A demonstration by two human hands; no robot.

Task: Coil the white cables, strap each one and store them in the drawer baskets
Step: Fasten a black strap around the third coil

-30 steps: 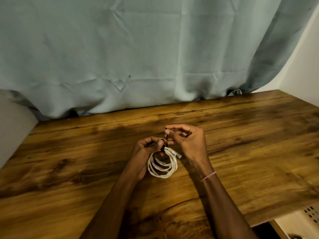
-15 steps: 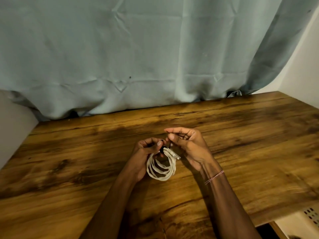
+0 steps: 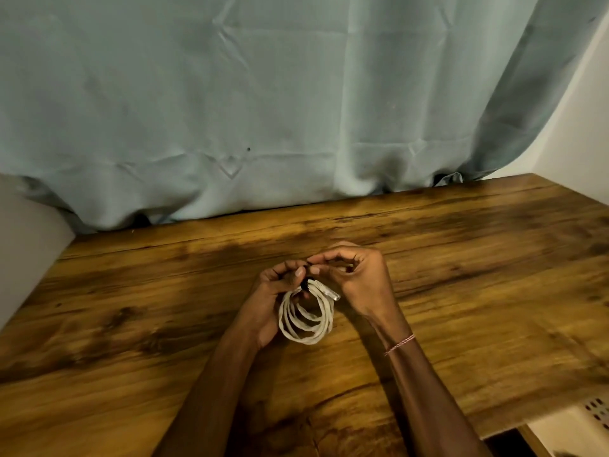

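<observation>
Here, in the head view, a brown wooden desk (image 3: 131, 324) is seen from above, and both forearms are stretched over it toward its middle. A white cable (image 3: 304, 324), wound into a loose round coil of several turns, is held between the two hands near the centre of the desk. Whether its lower edge touches the wood cannot be told. The left hand (image 3: 275, 291) is curled round the upper left part of the coil, with the thumb laid across the bundled turns at the top. A narrow black strap (image 3: 304, 285) is seen at that top point, wrapped about the turns just beside the thumb. A pale, clear-tipped connector (image 3: 330, 293) at one end of the cable is pointed out to the right from beside the strap, below the right hand (image 3: 361, 282). That hand is raised just above the coil with its fingers bent, and its thumb and forefinger are pinched on the dark free end of the strap, right against the left fingertips. The two hands are brought together, touching at the fingertips. A thin red-and-white thread bracelet (image 3: 399, 344) is worn on the right wrist.

A creased grey-green fabric curtain (image 3: 263, 94) is hung behind the desk, its hem lying along the far edge. A plain white wall (image 3: 586, 110) is seen at the right. At the lower right corner, below the desk's near edge, part of a white perforated plastic basket (image 3: 593, 415) is shown.
</observation>
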